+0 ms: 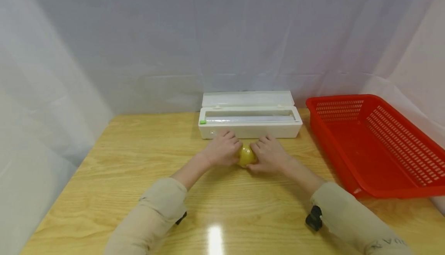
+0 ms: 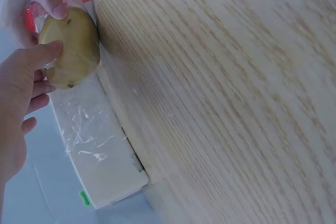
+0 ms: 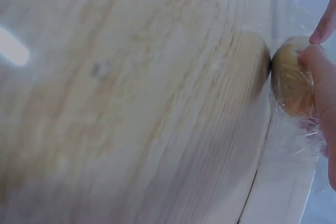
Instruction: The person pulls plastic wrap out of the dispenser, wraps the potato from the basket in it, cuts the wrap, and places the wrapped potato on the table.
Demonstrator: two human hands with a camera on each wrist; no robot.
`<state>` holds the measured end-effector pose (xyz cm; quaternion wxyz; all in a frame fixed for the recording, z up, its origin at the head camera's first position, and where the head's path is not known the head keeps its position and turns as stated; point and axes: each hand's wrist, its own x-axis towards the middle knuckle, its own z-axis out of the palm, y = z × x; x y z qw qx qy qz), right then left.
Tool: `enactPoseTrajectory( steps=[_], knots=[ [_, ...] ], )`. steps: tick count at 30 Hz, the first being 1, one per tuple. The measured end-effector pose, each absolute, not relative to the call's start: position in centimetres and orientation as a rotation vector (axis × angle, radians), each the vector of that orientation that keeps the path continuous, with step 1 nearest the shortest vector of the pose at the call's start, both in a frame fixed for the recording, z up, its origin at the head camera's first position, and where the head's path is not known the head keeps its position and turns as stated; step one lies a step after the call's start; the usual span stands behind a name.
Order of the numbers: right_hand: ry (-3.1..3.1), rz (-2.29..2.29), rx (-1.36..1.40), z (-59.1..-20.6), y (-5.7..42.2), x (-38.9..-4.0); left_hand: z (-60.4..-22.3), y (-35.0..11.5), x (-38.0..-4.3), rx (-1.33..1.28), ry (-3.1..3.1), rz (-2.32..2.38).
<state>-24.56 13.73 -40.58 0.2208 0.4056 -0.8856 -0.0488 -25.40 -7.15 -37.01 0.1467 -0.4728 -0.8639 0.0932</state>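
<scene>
A yellowish potato (image 1: pixel 247 156) sits low over the wooden table, just in front of a white cling film dispenser (image 1: pixel 251 132). Clear cling film (image 2: pixel 86 124) clings to the potato and bunches out in loose wrinkles, best seen in the two wrist views. My left hand (image 1: pixel 225 149) grips it from the left, the thumb pressed on its film-covered skin and the fingers curled behind. From the right, my right hand (image 1: pixel 268 154) holds the other side with thumb and fingers. In the right wrist view, fingertips of both hands nearly meet on the potato (image 3: pixel 291 80).
The dispenser's lid (image 1: pixel 247 99) stands raised, showing the film roll (image 1: pixel 250 119) inside; a green slider (image 1: pixel 202 122) is at its left end. A red plastic basket (image 1: pixel 323 143) stands on the right. White sheeting (image 1: pixel 243 46) hangs behind the table (image 1: pixel 139 162).
</scene>
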Motion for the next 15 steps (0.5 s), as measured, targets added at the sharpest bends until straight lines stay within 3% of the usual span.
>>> enactPoseTrajectory(
  steps=[15],
  knots=[
    [-2.476, -0.054, 1.262, -40.0, 14.2, -22.5, -36.5, -7.3, -23.0, -1.421, -2.607, 0.223]
  ],
)
